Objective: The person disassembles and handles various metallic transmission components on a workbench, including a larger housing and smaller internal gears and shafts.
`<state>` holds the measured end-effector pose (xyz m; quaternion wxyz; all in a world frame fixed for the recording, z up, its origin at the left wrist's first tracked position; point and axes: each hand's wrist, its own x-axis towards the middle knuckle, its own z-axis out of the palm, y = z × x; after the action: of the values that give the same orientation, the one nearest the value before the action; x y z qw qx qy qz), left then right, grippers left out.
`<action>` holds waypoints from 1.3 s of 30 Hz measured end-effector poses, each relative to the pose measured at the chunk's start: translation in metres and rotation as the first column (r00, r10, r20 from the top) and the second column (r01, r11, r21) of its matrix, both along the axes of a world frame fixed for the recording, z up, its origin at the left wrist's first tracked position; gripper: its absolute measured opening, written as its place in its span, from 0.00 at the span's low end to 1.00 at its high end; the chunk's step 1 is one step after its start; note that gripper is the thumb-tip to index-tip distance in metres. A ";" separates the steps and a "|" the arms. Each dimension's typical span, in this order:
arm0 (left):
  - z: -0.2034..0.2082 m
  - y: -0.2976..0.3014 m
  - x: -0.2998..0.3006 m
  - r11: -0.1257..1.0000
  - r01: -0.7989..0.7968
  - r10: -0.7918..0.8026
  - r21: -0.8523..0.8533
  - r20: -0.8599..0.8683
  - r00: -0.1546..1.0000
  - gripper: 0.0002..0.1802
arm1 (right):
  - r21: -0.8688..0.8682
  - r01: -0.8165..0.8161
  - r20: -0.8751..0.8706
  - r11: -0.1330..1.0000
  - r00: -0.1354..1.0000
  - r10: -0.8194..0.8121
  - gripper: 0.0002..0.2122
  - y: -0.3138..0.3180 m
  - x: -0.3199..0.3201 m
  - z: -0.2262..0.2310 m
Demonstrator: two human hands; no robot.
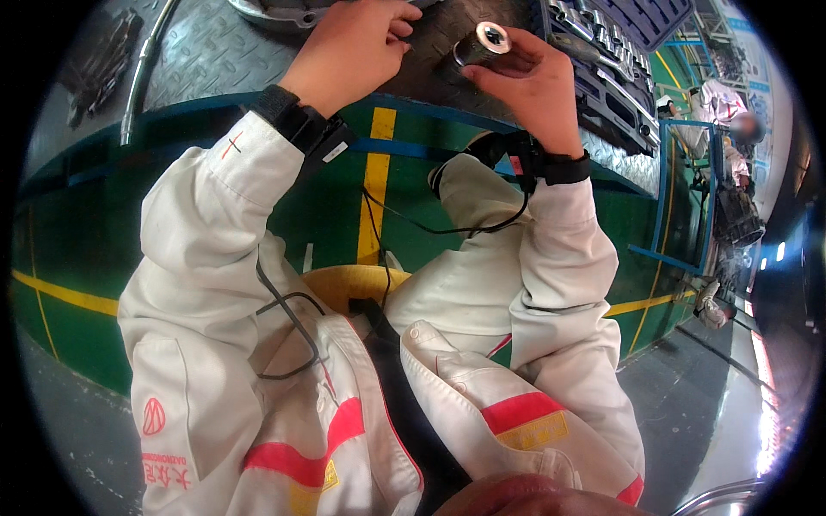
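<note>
My right hand (538,82) has its thumb and fingers closed around a shiny metal socket (482,46), over the near part of the worktable. A square hole shows in the socket's bright end, and its lower body falls into shadow. To the left, my left hand (353,53) hovers over or rests on the table; I cannot tell which. Its fingers are loosely curled and a little apart, with nothing visible in them. Just beyond it lies a grey metal casting (280,12), partly cut off by the picture's upper edge and partly covered by the hand.
An open socket set case (615,107) holds sockets and a ratchet at the table's right. A long metal bar (142,77) lies on the patterned metal tabletop (202,56) at left. Cables hang from my wristbands. A yellow stool (344,279) is below; people are farther right.
</note>
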<state>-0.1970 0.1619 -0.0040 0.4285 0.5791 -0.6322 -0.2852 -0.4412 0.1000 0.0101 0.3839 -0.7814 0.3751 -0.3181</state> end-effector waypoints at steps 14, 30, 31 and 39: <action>0.007 0.002 -0.004 1.000 -0.002 0.002 -0.007 -0.006 1.000 0.18 | 0.039 -0.052 0.019 0.998 0.998 0.052 0.20 0.006 0.002 0.006; 0.011 0.003 -0.012 1.000 -0.001 0.002 -0.018 0.037 0.999 0.16 | 0.055 0.016 0.021 0.998 1.000 -0.018 0.18 0.009 0.009 0.012; 0.010 0.003 -0.012 1.000 0.001 0.000 -0.028 0.042 0.999 0.15 | 0.147 0.055 0.050 0.988 0.997 -0.063 0.17 0.014 0.017 0.021; 0.010 0.002 -0.010 0.998 0.023 -0.023 -0.052 0.001 1.000 0.15 | 0.053 0.097 -0.041 0.994 0.995 -0.095 0.15 0.030 0.033 0.029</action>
<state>-0.2071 0.1644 0.0059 0.4401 0.5605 -0.6461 -0.2733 -0.4084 0.1298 0.0396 0.3823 -0.7576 0.4282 -0.3106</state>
